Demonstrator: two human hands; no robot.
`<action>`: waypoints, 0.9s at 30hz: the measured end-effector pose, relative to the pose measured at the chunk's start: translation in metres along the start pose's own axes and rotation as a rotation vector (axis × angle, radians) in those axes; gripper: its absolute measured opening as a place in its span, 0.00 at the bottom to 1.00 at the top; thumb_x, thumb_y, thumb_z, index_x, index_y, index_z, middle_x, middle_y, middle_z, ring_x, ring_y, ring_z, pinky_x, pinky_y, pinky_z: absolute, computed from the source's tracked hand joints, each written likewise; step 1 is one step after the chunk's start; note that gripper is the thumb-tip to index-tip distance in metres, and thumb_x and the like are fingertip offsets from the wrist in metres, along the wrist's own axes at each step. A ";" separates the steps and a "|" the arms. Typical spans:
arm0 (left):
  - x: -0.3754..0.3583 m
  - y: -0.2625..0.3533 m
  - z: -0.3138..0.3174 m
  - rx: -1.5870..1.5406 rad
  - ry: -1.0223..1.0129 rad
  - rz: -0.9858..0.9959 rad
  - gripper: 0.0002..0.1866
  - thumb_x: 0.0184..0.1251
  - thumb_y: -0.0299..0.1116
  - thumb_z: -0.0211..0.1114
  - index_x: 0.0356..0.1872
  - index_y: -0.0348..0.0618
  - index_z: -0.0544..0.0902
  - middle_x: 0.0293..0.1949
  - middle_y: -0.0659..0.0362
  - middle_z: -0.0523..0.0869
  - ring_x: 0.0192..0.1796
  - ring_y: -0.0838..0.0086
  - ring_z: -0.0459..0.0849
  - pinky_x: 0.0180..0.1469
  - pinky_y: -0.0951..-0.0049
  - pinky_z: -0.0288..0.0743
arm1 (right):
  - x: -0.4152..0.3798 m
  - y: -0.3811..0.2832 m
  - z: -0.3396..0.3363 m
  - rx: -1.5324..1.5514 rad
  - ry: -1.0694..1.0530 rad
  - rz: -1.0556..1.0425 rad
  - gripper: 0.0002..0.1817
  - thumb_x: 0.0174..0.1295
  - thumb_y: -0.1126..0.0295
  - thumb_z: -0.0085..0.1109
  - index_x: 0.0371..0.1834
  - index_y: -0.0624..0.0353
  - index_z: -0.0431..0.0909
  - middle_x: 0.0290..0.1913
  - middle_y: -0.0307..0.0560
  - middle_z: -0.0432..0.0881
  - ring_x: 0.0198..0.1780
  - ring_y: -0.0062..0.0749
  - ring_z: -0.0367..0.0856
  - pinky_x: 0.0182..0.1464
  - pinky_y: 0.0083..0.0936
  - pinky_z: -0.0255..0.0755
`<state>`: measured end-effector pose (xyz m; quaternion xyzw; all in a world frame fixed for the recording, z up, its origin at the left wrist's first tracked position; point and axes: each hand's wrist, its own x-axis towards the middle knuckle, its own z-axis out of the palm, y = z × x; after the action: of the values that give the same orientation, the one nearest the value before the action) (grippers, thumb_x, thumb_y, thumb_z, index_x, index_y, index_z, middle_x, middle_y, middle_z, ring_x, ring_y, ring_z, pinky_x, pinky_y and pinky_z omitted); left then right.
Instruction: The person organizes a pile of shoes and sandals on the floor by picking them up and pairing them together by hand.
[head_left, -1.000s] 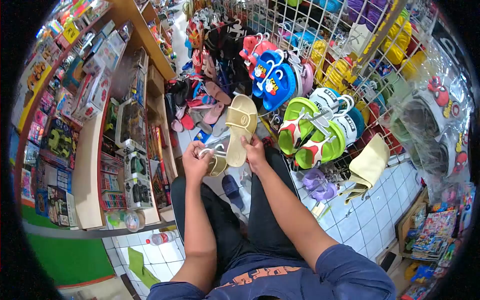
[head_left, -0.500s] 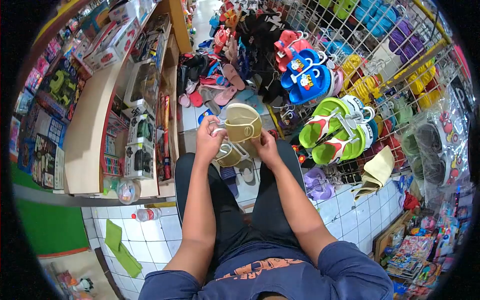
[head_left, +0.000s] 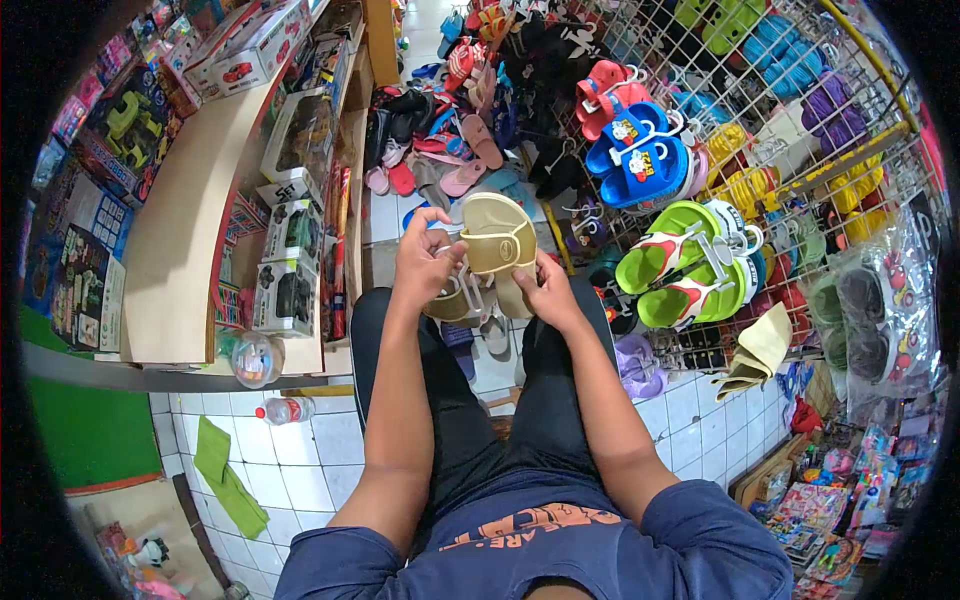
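Observation:
A beige sandal [head_left: 500,240] with an oval logo on its strap is held up above the lap. My right hand [head_left: 548,292] grips its lower right edge between thumb and fingers. At the sandal's left side is my left hand [head_left: 427,262], its index finger raised and bent and its thumb near the strap; whether it pinches part of the hanger is too small to tell. Below the sandal, another beige sandal [head_left: 450,304] and a pale hanger [head_left: 478,290] show partly, the rest hidden behind hand and sandal.
Sandals in several colours hang on a wire rack [head_left: 800,190] at the right. A pile of footwear [head_left: 440,150] lies on the floor ahead. Boxed toys fill a shelf [head_left: 170,250] at the left. A bottle [head_left: 285,410] and green cloth [head_left: 228,478] lie on the tiles.
The view has shifted slightly. The held sandal is turned a little, and my left hand's index finger now stands raised away from it. My right hand still holds its edge.

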<state>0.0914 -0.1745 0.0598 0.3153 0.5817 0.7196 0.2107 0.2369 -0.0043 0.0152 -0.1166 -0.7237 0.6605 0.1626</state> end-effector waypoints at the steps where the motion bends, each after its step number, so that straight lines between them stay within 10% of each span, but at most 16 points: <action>1: 0.000 0.002 0.002 -0.015 0.031 0.011 0.20 0.62 0.26 0.68 0.49 0.43 0.67 0.20 0.67 0.72 0.23 0.85 0.73 0.28 0.82 0.71 | -0.001 0.001 0.002 0.000 0.000 0.003 0.20 0.66 0.74 0.57 0.60 0.63 0.69 0.52 0.47 0.79 0.54 0.26 0.77 0.56 0.25 0.69; 17: 0.007 -0.004 0.001 -0.282 0.362 0.232 0.19 0.64 0.29 0.68 0.47 0.44 0.66 0.24 0.65 0.77 0.25 0.85 0.75 0.30 0.85 0.69 | -0.008 0.018 -0.013 -0.136 -0.068 0.035 0.20 0.63 0.73 0.61 0.58 0.63 0.71 0.45 0.45 0.83 0.48 0.24 0.80 0.50 0.25 0.73; 27: 0.000 0.009 -0.007 -0.039 0.163 0.143 0.18 0.61 0.25 0.69 0.46 0.42 0.70 0.19 0.66 0.75 0.23 0.86 0.73 0.26 0.84 0.63 | -0.004 0.052 -0.002 -0.247 -0.162 0.044 0.22 0.63 0.77 0.58 0.60 0.61 0.70 0.52 0.45 0.80 0.54 0.29 0.77 0.56 0.27 0.71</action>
<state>0.0867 -0.1814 0.0675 0.2924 0.5588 0.7672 0.1167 0.2393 0.0008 -0.0369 -0.0980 -0.8074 0.5771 0.0737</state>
